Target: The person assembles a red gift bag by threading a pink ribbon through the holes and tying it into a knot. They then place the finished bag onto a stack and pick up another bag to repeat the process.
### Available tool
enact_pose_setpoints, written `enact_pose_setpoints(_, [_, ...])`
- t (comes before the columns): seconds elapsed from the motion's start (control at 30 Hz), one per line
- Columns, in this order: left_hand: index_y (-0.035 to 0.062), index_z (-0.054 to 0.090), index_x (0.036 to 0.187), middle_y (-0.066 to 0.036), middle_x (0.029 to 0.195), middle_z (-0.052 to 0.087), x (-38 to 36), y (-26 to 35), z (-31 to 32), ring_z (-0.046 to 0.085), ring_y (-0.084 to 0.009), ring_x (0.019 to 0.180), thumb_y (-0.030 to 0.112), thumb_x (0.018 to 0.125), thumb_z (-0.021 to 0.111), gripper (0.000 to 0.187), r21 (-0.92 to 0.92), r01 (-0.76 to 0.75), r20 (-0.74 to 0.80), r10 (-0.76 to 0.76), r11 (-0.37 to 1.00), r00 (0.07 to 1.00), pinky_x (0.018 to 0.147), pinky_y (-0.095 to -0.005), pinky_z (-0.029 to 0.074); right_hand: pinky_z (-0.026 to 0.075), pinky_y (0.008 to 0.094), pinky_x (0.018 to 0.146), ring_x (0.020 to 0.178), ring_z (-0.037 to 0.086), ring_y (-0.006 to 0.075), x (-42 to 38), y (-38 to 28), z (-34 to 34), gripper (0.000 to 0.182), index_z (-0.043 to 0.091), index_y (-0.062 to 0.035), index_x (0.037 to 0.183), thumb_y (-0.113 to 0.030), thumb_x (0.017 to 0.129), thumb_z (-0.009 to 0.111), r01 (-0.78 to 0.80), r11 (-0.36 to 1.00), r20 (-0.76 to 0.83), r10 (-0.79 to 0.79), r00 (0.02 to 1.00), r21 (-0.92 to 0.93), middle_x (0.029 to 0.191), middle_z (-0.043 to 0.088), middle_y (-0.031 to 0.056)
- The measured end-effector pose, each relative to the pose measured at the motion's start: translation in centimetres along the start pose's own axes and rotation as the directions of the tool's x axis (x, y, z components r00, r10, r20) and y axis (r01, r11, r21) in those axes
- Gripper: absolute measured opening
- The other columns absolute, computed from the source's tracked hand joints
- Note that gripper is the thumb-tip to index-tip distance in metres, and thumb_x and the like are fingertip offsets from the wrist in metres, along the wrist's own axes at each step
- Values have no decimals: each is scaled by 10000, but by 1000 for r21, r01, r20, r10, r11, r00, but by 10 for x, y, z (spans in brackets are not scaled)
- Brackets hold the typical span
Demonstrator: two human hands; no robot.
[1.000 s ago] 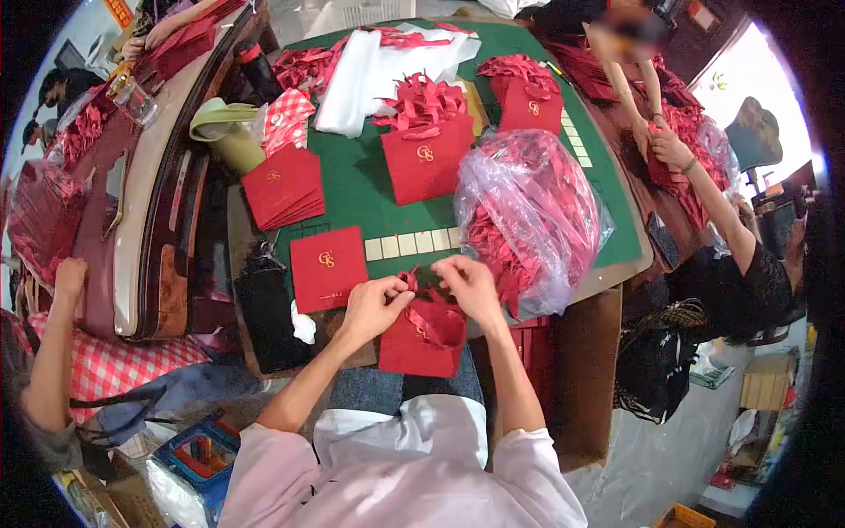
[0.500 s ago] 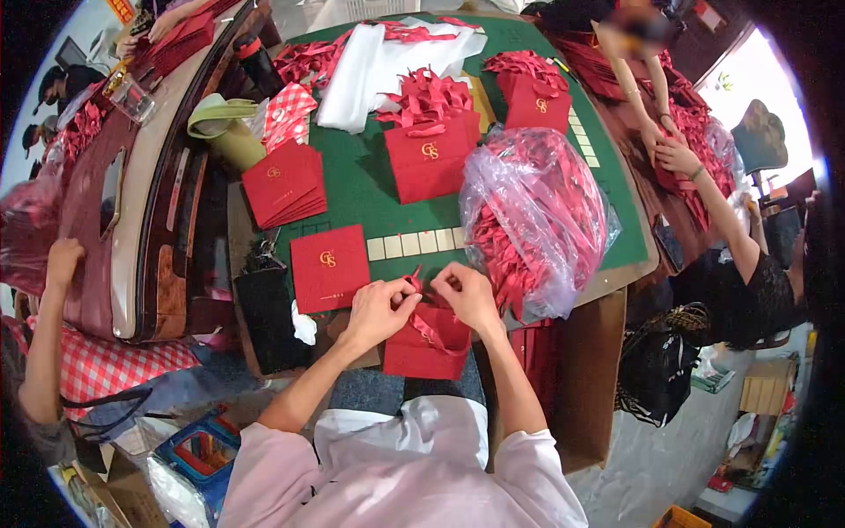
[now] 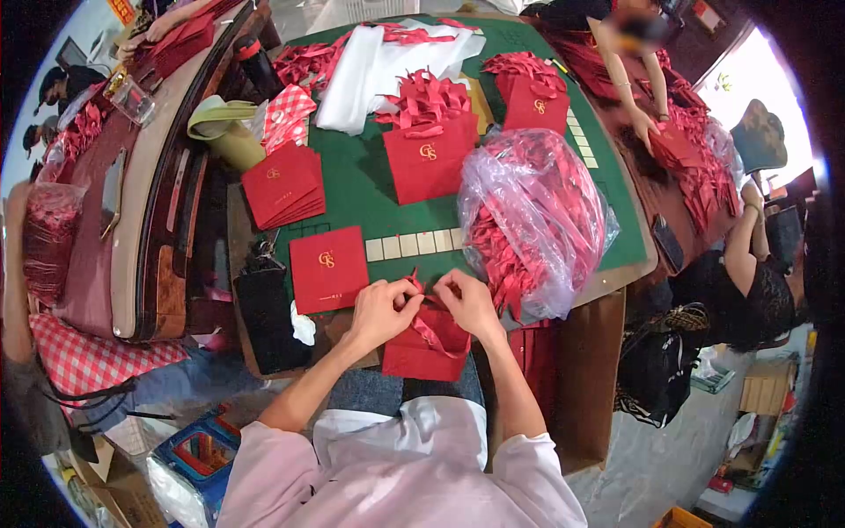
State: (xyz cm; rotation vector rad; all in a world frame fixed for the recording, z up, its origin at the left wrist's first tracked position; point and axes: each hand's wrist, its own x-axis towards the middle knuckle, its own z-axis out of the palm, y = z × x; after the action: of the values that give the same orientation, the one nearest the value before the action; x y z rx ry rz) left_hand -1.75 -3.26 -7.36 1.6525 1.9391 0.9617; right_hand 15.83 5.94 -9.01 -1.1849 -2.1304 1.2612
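A small red bag with a ribbon handle stands at the near edge of the green table, below both hands. My left hand is closed in a pinch on a red ribbon at the bag's top edge. Just right of it, my right hand has its fingers pressed together near the ribbon; whatever lies between its fingertips is too small to make out. Left of my hands a flat red bag with gold letters lies on the table. A clear plastic sack of red ribbons sits to the right.
Behind are an upright red bag full of ribbons, another red bag, stacked red bags and white plastic sheeting. A green container and black pouch are left. Co-workers' arms show at right.
My hands stay at the bag's top with only slight finger movement. The co-worker at right has drawn their hands apart, and the arm at far left has moved up and outward.
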Motion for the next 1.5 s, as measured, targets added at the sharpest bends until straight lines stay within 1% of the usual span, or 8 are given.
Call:
enact_pose_setpoints(0.23, [140, 724, 779, -31, 543, 563, 4, 8, 1, 563, -245, 581, 251, 804, 729, 114, 11, 9, 69, -9, 1000, 998, 546, -405, 463, 502, 270, 730, 816, 634, 115, -11, -13, -2, 152, 641, 26, 1068, -65, 957, 590, 76, 972, -58, -64, 996, 221, 901, 690, 89])
enact_pose_setpoints(0.8, [156, 771, 833, -40, 542, 574, 4, 13, 2, 571, -256, 587, 291, 798, 748, 141, 21, -6, 92, 4, 1000, 996, 561, -423, 476, 545, 268, 771, 854, 658, 95, -10, -7, -7, 171, 647, 31, 1050, -113, 961, 623, -27, 963, 103, 0, 995, 267, 921, 701, 53])
enact_pose_setpoints(0.9, [146, 763, 838, -46, 613, 609, 4, 13, 2, 590, -258, 657, 273, 790, 757, 136, 34, 8, 139, -12, 999, 990, 588, -410, 478, 520, 247, 741, 829, 626, 77, -12, -8, -9, 157, 648, 19, 1020, -128, 971, 619, -17, 949, 91, -12, 996, 314, 893, 679, 25])
enact_pose_setpoints(1.03, [86, 684, 1025, -110, 967, 636, -3, 5, 0, 617, -264, 863, 182, 807, 748, 247, -20, -294, -146, 288, 956, 946, 718, -391, 509, 449, 213, 701, 786, 547, 48, -14, -2, -18, 136, 648, -12, 989, -144, 979, 618, -48, 863, 18, 45, 999, 503, 852, 627, -28])
enact_pose_setpoints(1.1, [55, 572, 1239, -97, 1078, 639, -18, 4, -2, 639, -245, 951, 125, 857, 716, 414, -300, 32, -72, -56, 954, 996, 806, -356, 519, 427, 214, 711, 794, 525, 39, -16, -1, -24, 134, 645, -19, 985, -149, 983, 612, -46, 828, 6, 51, 999, 559, 851, 605, -46])
enact_pose_setpoints(1.23, [24, 440, 1368, -152, 1251, 616, -37, 3, -8, 612, -229, 1147, 215, 812, 805, 692, -413, 202, 314, -69, 888, 947, 929, -361, 512, 422, 217, 714, 791, 529, 40, -14, 6, -20, 136, 641, -25, 978, -155, 989, 605, -34, 770, -71, 103, 992, 638, 857, 603, -42])
enact_pose_setpoints(1.43, [-38, 412, 1371, -225, 1138, 676, -72, 21, -16, 678, -315, 1067, 270, 798, 807, 760, -335, 95, 173, -38, 937, 984, 903, -408, 536, 430, 210, 679, 764, 530, 43, -4, 15, -12, 133, 633, -13, 983, -145, 980, 621, 38, 787, -151, 70, 986, 615, 841, 611, -31])
enact_pose_setpoints(1.5, [-27, 447, 1349, -192, 1148, 670, -90, 15, -20, 669, -273, 1066, 277, 762, 836, 767, -256, 212, 365, -109, 943, 924, 925, -400, 520, 426, 210, 664, 750, 521, 41, -1, 6, -17, 141, 633, -14, 986, -155, 981, 622, 178, 842, -335, 3, 942, 509, 828, 605, -33])
